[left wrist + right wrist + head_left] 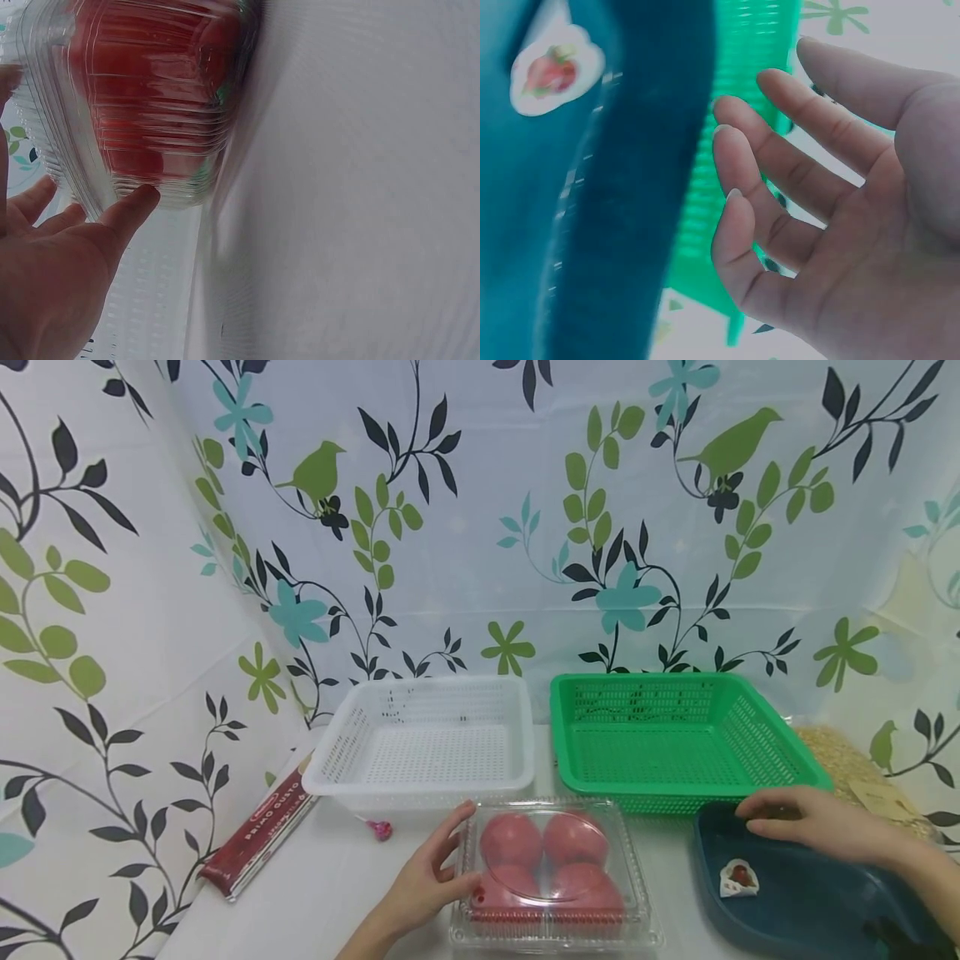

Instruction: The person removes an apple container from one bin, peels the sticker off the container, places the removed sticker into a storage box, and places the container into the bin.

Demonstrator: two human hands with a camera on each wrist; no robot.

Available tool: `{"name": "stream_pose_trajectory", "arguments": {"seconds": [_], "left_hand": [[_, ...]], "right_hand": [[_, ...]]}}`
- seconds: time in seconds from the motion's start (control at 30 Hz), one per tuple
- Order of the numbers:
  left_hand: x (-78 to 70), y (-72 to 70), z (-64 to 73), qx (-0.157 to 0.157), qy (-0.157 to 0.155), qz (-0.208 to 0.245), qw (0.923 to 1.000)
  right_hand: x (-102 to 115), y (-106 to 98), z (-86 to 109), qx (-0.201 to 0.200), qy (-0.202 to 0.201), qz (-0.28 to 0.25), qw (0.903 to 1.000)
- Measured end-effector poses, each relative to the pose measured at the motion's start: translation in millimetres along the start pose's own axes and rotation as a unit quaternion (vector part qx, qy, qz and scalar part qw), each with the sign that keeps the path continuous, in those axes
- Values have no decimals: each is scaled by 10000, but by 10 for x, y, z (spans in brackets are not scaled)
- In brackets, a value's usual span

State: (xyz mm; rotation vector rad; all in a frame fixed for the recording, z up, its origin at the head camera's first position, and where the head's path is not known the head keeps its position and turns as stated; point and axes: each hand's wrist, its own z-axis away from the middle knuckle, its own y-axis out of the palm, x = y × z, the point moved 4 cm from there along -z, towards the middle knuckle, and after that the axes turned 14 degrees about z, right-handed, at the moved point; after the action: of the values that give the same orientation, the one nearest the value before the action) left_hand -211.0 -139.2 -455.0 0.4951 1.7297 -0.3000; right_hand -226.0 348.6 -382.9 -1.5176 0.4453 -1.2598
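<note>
A clear plastic clamshell box (641, 918) of several large red tomatoes (512, 839) sits at the front centre of the table. My left hand (427, 881) is at its left side, thumb against the ribbed wall and fingers extended along the lid rim. In the left wrist view the thumb touches the box (150, 112). Above the back rim of a dark blue tray (810, 902) hovers my right hand (813, 827), holding nothing. Its fingers (802, 169) are loosely bent. Inside the tray lies a small white piece with a red fruit picture (738, 878).
Behind stand a white perforated basket (420, 785) and a green one (690, 793). A red Primo Gusto packet (258, 831) leans at the left, with a pink lollipop (381, 830) near it. A bag of pale yellow grains or pasta (847, 760) lies at the right. Patterned cloth walls enclose the table.
</note>
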Motion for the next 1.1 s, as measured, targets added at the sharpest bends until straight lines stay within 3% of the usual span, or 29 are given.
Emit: {"name": "stream_pose_trajectory", "arguments": {"seconds": [0.17, 0.27, 0.5, 0.7, 1.1], "left_hand": [[-2, -8, 9, -16, 17, -3, 10000], [-5, -14, 11, -23, 29, -11, 10000], [5, -11, -1, 39, 1, -6, 10000], [12, -13, 2, 24, 15, -42, 10000], [8, -6, -3, 44, 31, -60, 10000]], "right_hand": [[229, -93, -22, -542, 40, 530, 9971], [368, -86, -65, -698, 33, 446, 9966], [653, 39, -165, -1045, -256, -187, 9940], [845, 227, -285, -1219, -61, -935, 9881], [1065, 679, -402, -1494, 189, -2278, 9620]]}}
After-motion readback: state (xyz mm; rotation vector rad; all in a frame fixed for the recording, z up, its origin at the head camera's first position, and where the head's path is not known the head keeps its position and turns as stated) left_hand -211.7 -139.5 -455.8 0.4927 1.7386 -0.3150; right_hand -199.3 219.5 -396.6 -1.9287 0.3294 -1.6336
